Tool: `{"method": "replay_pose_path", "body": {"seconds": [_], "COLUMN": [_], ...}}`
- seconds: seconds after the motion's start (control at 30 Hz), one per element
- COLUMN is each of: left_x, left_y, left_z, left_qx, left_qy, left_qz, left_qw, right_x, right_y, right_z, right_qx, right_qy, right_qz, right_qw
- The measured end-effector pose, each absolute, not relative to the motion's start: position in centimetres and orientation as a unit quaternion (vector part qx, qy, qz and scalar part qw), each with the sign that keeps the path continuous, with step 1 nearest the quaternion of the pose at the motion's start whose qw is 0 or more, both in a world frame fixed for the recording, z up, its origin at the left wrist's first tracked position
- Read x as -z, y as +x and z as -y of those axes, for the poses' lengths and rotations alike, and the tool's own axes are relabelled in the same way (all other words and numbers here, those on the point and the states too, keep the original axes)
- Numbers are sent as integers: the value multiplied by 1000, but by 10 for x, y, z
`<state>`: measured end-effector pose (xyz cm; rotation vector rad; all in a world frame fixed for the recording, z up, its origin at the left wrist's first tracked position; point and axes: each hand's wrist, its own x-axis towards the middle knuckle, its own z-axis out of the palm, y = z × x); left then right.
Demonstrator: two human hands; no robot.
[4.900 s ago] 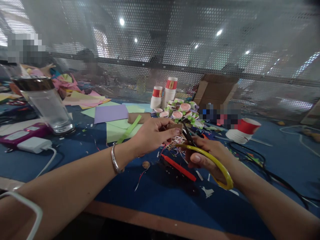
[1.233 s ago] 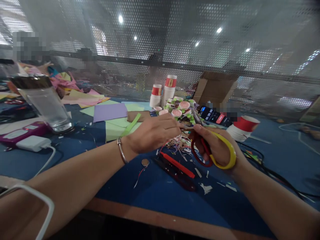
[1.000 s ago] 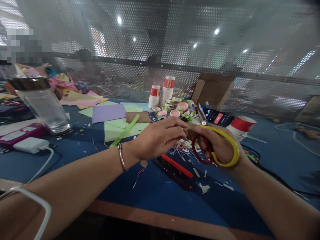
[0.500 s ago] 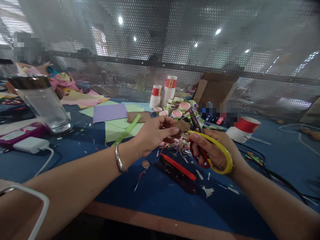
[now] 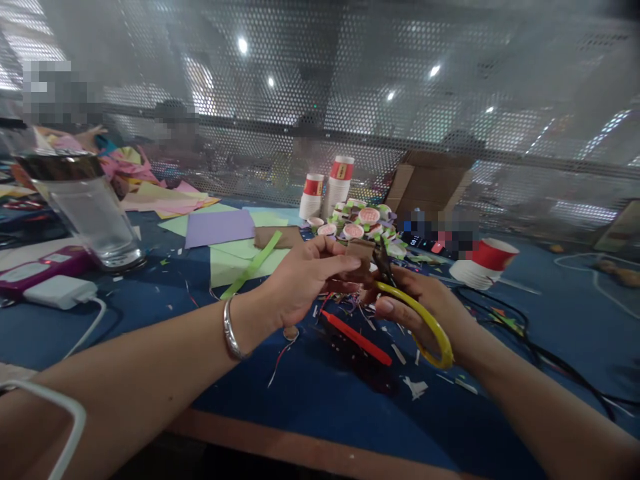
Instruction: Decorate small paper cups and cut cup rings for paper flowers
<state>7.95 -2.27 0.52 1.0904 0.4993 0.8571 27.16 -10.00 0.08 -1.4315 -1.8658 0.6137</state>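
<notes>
My left hand [image 5: 307, 273] pinches a small piece of brown paper [image 5: 361, 250] between thumb and fingers, above the middle of the table. Close on its right, my right hand [image 5: 425, 300] grips scissors [image 5: 433, 330] with yellow handles and dark blades. The blades point up and away, right beside the paper's edge; whether they touch it I cannot tell. A red pen [image 5: 357, 339] lies on the table below both hands. Behind my left hand a light green paper strip [image 5: 255, 263] rests across green sheets [image 5: 220, 267], near a larger brown piece [image 5: 277, 236].
Small decorated cup pieces [image 5: 354, 231] are heaped behind my hands, with stacked paper cups [image 5: 337, 190] beyond. A glass water bottle [image 5: 93, 207] and a purple device [image 5: 45, 270] stand left. Black cables [image 5: 520, 327] and a red-and-white cup [image 5: 485, 262] are right. Paper scraps litter the blue tabletop.
The brown paper has turned more upright in my left hand. My right hand has tilted the scissors and shifted slightly left and down, its fingers now nearer the paper.
</notes>
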Motion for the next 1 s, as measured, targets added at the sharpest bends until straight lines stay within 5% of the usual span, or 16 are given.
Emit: {"method": "replay_pose_path", "body": {"seconds": [1.0], "left_x": [-12], "left_y": [78], "left_z": [27], "left_qx": [-375], "left_qy": [547], "left_qz": [-217], "left_qw": [717], "right_x": [-8], "right_y": [252], "right_z": [116], "right_qx": [-199], "right_qy": [-660], "right_qz": [624], "right_qw": [367]}}
